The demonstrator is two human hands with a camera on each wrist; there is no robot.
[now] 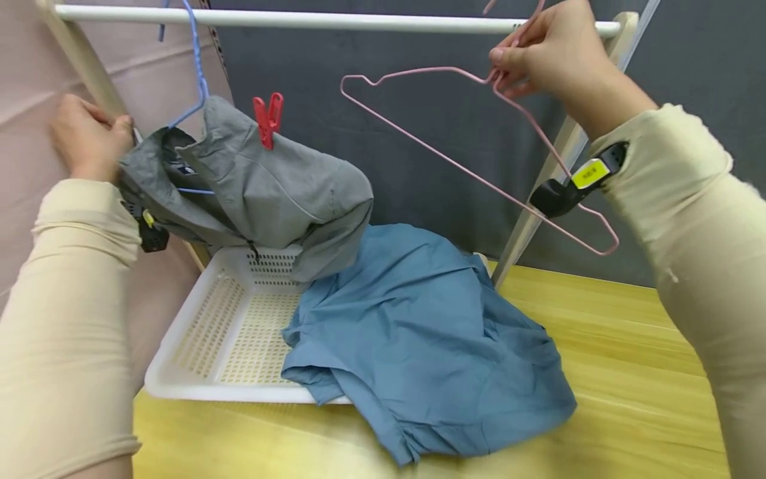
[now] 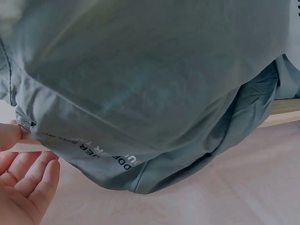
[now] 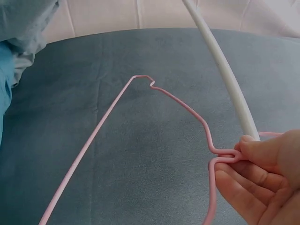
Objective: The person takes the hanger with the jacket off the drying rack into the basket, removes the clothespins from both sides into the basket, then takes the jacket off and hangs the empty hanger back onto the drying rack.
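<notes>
My right hand (image 1: 547, 50) pinches a pink wire hanger (image 1: 443, 156) by its neck, close to the white rail (image 1: 359, 21). The hanger bears no garment, and its hook is partly hidden by the fingers. On the left, my left hand (image 1: 90, 136), blurred, grips the rack's wooden post (image 2: 23, 146) between thumb and fingers. A grey garment (image 1: 287, 173) hangs beside it on a blue hanger (image 1: 197, 60), with a red clothespin (image 1: 268, 120) clipped on. The garment covers much of the left wrist view.
Below the rail, a white plastic basket (image 1: 197, 332) stands on the yellow wood-grain table (image 1: 628, 372). A blue garment (image 1: 419, 332) lies over the basket's right side and spills onto the table. The rack's right post (image 1: 517, 239) stands behind the pink hanger.
</notes>
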